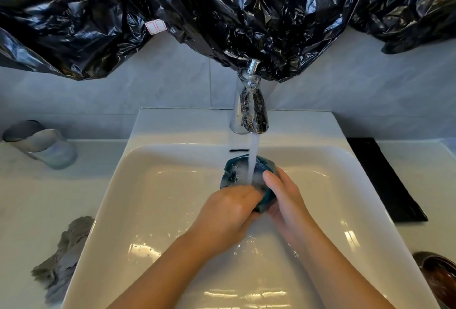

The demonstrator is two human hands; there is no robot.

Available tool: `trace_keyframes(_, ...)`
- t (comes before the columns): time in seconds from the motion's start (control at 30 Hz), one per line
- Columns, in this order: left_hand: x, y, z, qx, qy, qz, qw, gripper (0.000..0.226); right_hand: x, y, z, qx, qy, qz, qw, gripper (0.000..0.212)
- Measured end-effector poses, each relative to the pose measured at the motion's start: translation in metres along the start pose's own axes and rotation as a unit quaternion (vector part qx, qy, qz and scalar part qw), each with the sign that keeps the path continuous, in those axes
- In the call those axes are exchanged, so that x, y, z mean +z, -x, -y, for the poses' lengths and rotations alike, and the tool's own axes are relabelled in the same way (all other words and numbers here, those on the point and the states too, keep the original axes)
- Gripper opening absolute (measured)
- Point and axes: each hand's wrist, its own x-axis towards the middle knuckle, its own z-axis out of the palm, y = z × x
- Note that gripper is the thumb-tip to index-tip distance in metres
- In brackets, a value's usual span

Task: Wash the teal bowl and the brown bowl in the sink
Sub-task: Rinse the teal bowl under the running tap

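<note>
The teal bowl (234,170) is tilted under the running water of the chrome faucet (249,108), over the white sink (138,210). My left hand (229,210) grips its near rim, fingers curled into the bowl where the water foams. My right hand (281,197) holds the bowl's right side, thumb over the rim. The brown bowl (441,279) stands on the counter at the lower right, partly cut off by the frame edge.
A crumpled grey cloth (66,254) lies on the counter left of the sink. A frosted glass tumbler (42,143) stands at the far left. A black tray (387,180) sits right of the sink. Black plastic sheeting (222,12) hangs over the wall above the faucet.
</note>
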Motion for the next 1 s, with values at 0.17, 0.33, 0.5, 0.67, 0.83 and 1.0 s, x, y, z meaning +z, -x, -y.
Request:
trace_keyframes(0.17,0.003,-0.002,-0.007,-0.049,0.053,-0.035,0.997,0.018,0.003,0.001,-0.002,-0.008,-0.027,0.029,0.999,0.047)
trace_keyframes(0.33,-0.005,0.003,0.002,-0.128,0.326,-0.024,0.936,0.023,0.007,0.000,-0.002,0.043,-0.116,0.048,0.991,0.053)
trace_keyframes(0.5,-0.018,0.001,-0.011,-0.174,0.543,0.009,0.822,0.034,0.014,-0.003,0.001,0.078,-0.095,0.024,0.992,0.060)
trace_keyframes(0.67,-0.022,-0.014,-0.017,-0.290,0.598,-0.091,0.742,0.033,0.020,-0.008,-0.004,-0.004,-0.026,-0.024,0.999,0.027)
trace_keyframes(0.83,-0.016,-0.008,-0.023,-0.240,0.576,-0.075,0.778,0.037,0.016,-0.008,0.010,0.073,-0.027,0.007,0.997,0.054)
trace_keyframes(1.0,-0.013,-0.025,-0.025,-0.365,0.563,-0.126,0.731,0.034,0.025,-0.008,0.000,-0.029,0.046,0.001,0.999,0.026)
